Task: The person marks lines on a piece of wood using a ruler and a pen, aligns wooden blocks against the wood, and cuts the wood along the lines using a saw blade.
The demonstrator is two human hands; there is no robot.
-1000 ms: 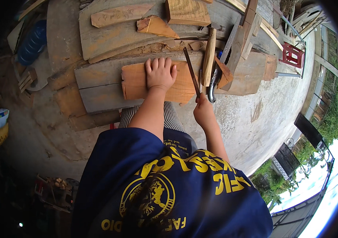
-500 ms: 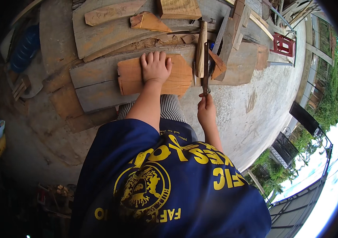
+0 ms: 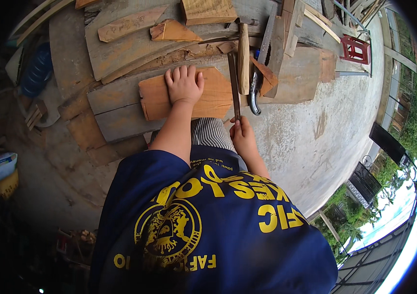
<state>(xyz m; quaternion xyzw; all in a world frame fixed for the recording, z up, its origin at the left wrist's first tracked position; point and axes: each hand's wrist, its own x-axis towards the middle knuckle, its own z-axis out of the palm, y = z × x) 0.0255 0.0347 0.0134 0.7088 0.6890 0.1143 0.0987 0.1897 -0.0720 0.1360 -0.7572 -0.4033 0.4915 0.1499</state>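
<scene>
My left hand (image 3: 185,85) lies with fingers apart on an orange-brown board (image 3: 213,93) with an angled right end, which rests on grey weathered planks (image 3: 118,105). My right hand (image 3: 242,130) grips the lower end of a long, narrow dark metal file or blade (image 3: 233,78), which points up beside the board's right end. Just right of it lie a wooden-handled hammer (image 3: 243,59), a saw with a black handle (image 3: 254,103) and a triangular offcut (image 3: 269,78).
Wood pieces (image 3: 208,10) lie along the far side. A red plastic stool (image 3: 355,49) stands upper right on concrete (image 3: 316,147). At the left are a blue water jug (image 3: 37,68) and bags (image 3: 2,169). A black gate (image 3: 365,183) and greenery are at the right.
My right hand and the metal tool swung rightward toward the hammer, then back left to the board's end. My left hand stays on the board. The whole view has shifted slightly.
</scene>
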